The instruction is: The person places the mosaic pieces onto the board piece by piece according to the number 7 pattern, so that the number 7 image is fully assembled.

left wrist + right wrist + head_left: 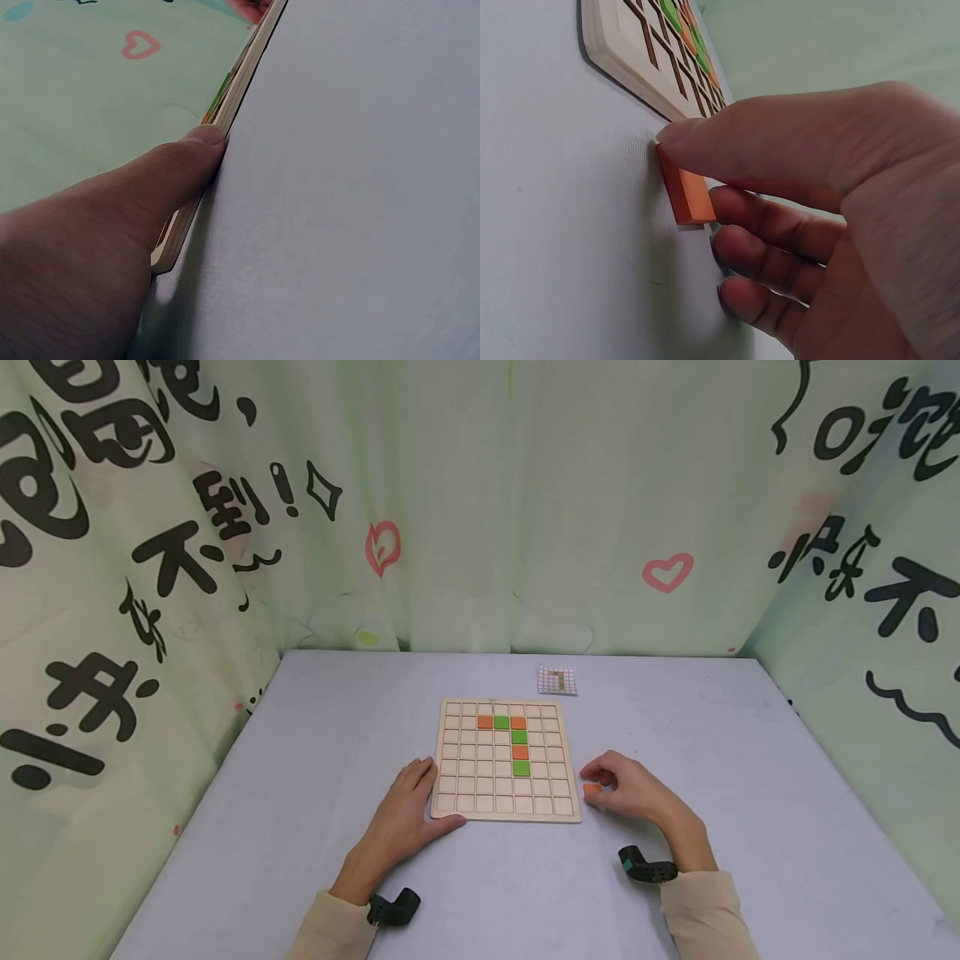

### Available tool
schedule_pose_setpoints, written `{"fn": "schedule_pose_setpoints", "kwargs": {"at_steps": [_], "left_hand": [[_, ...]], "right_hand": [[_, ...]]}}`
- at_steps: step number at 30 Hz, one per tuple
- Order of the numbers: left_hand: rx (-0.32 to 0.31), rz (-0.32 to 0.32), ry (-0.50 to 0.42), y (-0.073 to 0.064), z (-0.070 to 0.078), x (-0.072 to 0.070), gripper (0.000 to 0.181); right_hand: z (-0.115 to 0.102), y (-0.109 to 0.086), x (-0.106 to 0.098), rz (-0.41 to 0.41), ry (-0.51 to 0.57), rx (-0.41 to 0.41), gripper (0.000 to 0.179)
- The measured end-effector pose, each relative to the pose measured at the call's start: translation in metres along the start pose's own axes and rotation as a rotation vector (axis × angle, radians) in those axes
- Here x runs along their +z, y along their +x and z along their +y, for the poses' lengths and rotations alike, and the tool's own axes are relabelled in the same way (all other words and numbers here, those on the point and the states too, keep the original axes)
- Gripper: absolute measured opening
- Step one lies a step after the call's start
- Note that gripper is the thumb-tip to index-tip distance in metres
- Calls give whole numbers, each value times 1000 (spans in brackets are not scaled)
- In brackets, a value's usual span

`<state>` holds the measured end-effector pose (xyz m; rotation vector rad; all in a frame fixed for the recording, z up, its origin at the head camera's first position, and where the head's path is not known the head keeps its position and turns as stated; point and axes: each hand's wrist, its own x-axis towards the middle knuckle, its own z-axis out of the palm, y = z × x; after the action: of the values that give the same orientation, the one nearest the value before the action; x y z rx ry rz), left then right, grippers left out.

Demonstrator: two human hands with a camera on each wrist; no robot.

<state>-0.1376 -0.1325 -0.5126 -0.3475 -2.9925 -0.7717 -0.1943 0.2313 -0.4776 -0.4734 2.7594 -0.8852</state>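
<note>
A wooden grid board [506, 811] lies on the table with orange tiles and green tiles [521, 768] in some of its squares. They form a short row near the top and a column running down from its right end. My left hand [408, 810] rests against the board's lower left corner, fingers along the left side and thumb on the front edge [180, 240]. Just right of the board, my right hand [626, 785] pinches a loose orange tile [686, 191] between thumb and fingers, low over the table. The other fingers curl loosely beside it.
Behind the board lies a small card [557, 680] printed with a grid and a coloured pattern. Pale green curtains [465, 527] with black writing and hearts enclose the white table [337, 710] at the back and sides. Each wrist wears a black device [647, 865].
</note>
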Motion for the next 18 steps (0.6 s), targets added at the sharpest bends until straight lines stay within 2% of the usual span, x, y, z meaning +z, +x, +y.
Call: {"fn": "schedule_pose_setpoints", "kwargs": {"at_steps": [11,18], "left_hand": [[0,2,0,0,0,0,95],[-3,2,9,1,0,1,95]], "right_hand": [[5,0,0,12,8,-18,22],[5,1,0,5,15,23,22]]}}
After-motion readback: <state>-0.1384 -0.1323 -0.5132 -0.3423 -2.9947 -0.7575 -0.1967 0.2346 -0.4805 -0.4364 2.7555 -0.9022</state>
